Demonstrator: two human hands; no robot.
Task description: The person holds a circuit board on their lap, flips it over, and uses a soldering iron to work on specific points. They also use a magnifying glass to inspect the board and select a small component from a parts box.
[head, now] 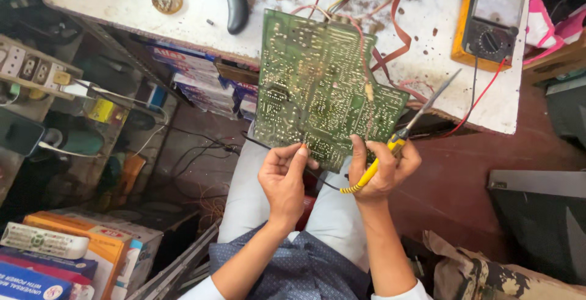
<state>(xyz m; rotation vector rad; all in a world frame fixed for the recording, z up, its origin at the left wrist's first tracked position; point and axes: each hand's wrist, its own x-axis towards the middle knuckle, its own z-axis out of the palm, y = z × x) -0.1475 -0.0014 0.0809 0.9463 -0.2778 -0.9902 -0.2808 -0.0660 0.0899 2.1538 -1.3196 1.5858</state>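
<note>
— What fills the top of the view?
— A white, stained table (140, 7), with a yellow analog multimeter (488, 25) at its right end and a black handle (235, 4) near a small round tin (166, 0)

— And the big green thing?
— A green circuit board (323, 86), solder side up, tilted off the table edge above the person's lap, red wires trailing from its top

— Who has it?
— The right hand (384, 169) grips its lower edge with the thumb while also closed round yellow-handled tweezers (397, 138). The left hand (284, 181) is loosely curled, fingertips pinching a thin black wire (268, 147) at the board's lower edge
</note>
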